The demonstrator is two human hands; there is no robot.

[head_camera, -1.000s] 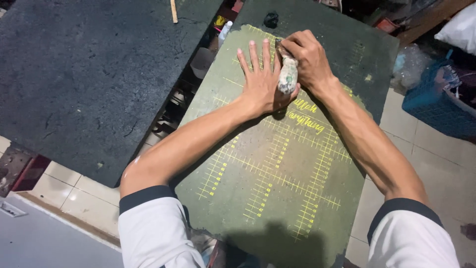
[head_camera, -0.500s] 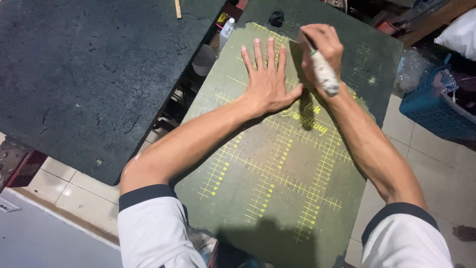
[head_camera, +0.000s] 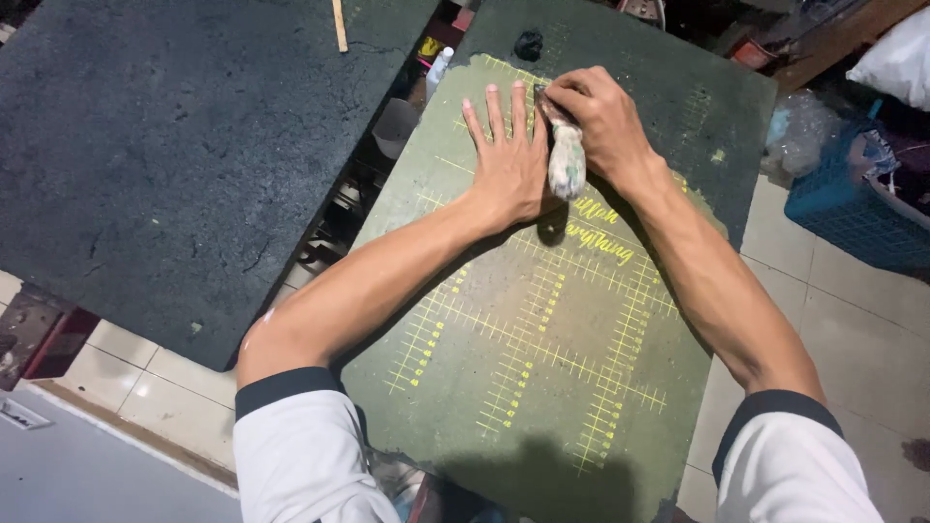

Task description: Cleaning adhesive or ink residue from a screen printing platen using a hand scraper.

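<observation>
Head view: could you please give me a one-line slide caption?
Left hand flat on a green gridded board; right hand grips a paint-stained tool beside it.

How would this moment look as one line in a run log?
left hand: flat on green board | right hand: gripping paint-stained brush, tip on board | dark slab: beside, untouched

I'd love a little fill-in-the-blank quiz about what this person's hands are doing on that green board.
1. The left hand lies ____ on the green board, fingers spread.
2. The right hand grips a paint-smeared ____.
3. The grid lines printed on the board are ____ in colour.
4. Beside the board, to the right, stands a ____ plastic basket on the tiled floor.

Missing words: flat; brush; yellow; blue
</observation>
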